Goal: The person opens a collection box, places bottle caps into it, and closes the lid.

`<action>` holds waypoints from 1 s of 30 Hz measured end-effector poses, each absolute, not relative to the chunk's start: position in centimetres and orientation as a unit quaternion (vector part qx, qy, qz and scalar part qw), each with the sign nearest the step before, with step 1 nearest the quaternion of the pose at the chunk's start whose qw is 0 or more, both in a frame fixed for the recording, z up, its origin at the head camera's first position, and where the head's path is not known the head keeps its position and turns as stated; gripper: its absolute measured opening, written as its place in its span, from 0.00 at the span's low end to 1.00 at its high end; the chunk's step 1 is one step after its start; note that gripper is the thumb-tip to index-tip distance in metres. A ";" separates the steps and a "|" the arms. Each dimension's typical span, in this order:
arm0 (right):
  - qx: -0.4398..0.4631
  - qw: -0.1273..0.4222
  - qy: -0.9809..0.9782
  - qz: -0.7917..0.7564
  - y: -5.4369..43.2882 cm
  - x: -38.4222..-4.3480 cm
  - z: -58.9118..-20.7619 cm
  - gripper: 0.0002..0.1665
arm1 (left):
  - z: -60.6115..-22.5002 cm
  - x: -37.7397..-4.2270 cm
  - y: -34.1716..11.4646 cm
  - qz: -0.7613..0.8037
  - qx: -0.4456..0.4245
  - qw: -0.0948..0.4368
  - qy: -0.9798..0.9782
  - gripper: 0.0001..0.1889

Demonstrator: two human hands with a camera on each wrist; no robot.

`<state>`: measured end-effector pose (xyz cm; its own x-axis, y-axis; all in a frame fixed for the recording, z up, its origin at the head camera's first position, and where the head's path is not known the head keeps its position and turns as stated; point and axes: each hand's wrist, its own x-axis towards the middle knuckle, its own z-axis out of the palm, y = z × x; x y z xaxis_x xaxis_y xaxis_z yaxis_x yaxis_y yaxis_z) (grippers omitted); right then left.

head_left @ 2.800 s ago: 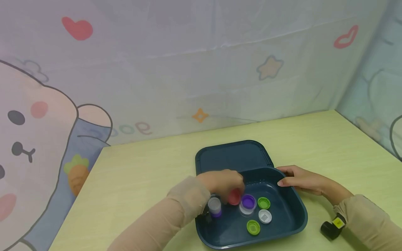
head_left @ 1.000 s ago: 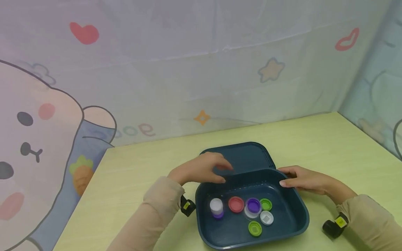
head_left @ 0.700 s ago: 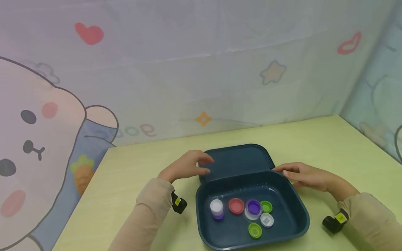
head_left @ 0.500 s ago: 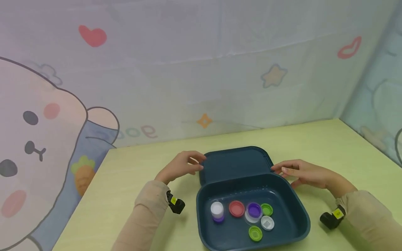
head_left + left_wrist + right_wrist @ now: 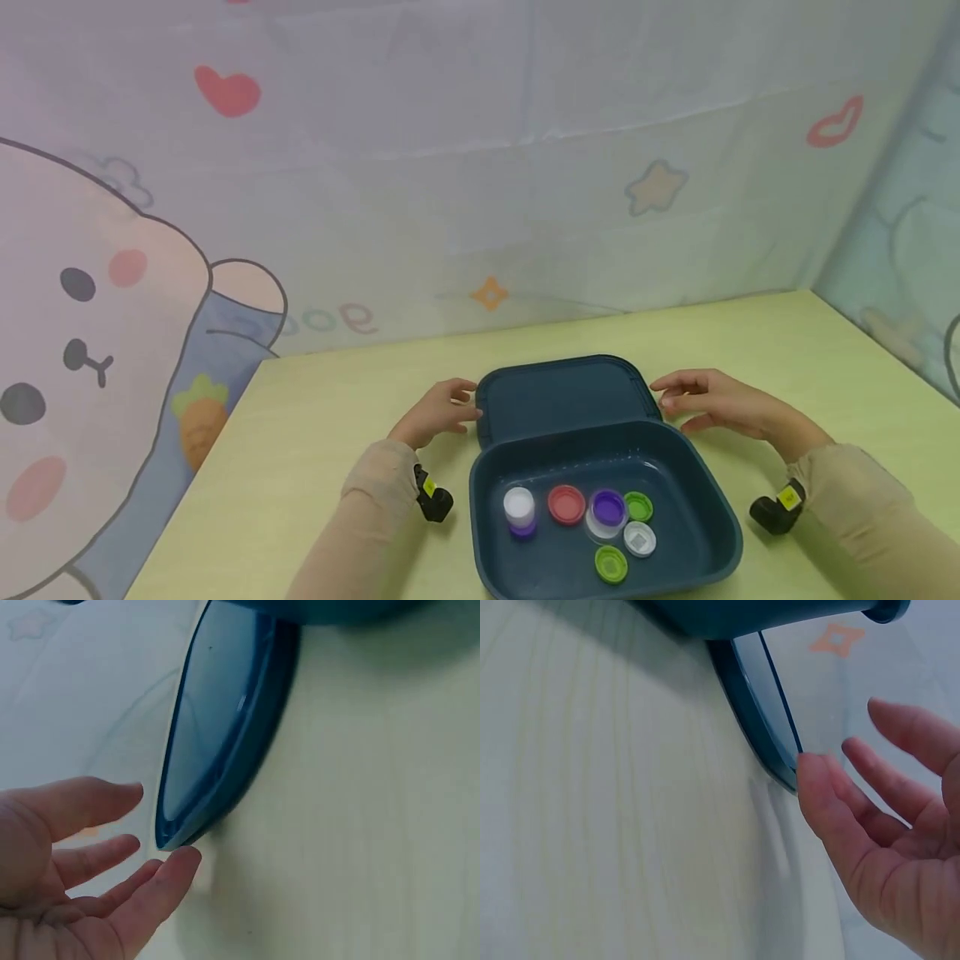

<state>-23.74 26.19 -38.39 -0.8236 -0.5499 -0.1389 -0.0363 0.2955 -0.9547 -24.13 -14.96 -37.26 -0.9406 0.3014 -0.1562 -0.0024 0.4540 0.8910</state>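
Observation:
A dark blue rectangular lid (image 5: pixel 566 396) lies flat on the table, behind an uncovered dark blue box (image 5: pixel 540 567). My left hand (image 5: pixel 437 412) is at the lid's left edge, its fingers loosely bent and spread; in the left wrist view the fingertips come close to the lid's corner, and contact is hard to tell. On the opposite side, my right hand (image 5: pixel 723 404) has relaxed fingers beside the lid's right edge. In the right wrist view one fingertip overlaps the corner of the lid (image 5: pixel 772 761), so touch is unclear there too. Neither hand holds anything.
Inside the box sit small round pieces: a white-and-purple stack (image 5: pixel 519 508), a red cap (image 5: pixel 566 505), a purple cap (image 5: pixel 608 507) over a clear piece, a green cap (image 5: pixel 639 506), a white cap (image 5: pixel 640 539) and another green cap (image 5: pixel 611 565). A printed cloth (image 5: pixel 420 192) hangs behind the table.
My left hand has let go of the red cap in the box and moved up and left to the lid. My right hand has left the box rim for the lid's right side.

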 end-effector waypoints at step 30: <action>-0.117 0.123 0.872 -0.458 22.5 -25.5 -39.2 0.28 | -38.5 -24.9 -13.5 0.504 0.060 0.122 0.853 0.26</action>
<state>-25.46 22.54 -39.24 -0.9422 -0.3172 -0.1076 -0.0915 0.5526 -0.8284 -24.90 -13.55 -38.51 -0.9631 0.2254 -0.1468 -0.0196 0.4855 0.8740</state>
